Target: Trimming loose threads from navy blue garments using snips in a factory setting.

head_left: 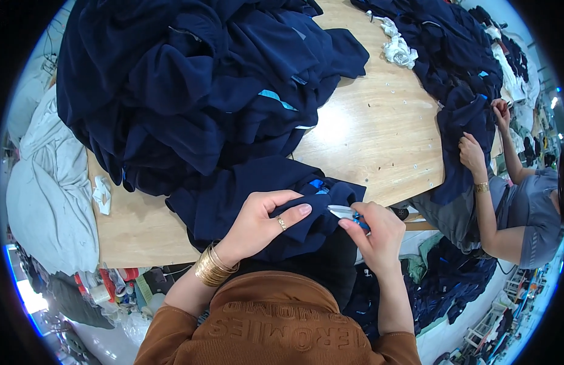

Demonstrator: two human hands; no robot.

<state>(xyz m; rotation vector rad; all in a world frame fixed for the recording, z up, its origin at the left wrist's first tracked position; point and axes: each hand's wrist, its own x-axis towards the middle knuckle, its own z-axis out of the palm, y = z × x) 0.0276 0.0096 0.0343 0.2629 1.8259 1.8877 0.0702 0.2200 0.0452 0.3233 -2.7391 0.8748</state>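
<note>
A navy garment (233,194) lies over the table's near edge, with a bright blue tag or trim (318,186) showing on it. My left hand (266,222) is closed on a fold of this garment, thumb on top. In my right hand (379,234) is a pair of thread snips (344,212) with blue on the handle. Their pale blades point left at the fold, close to the cloth; whether they touch it I cannot tell. My right fingers are wrapped round the handle and partly hide it.
A big heap of navy garments (172,91) covers the table's (379,134) left and far part. A co-worker (507,207) at the right handles more navy cloth (458,121). Crumpled white strips (399,52) lie far off, a white scrap (101,194) at left. Pale fabric (53,188) hangs beyond.
</note>
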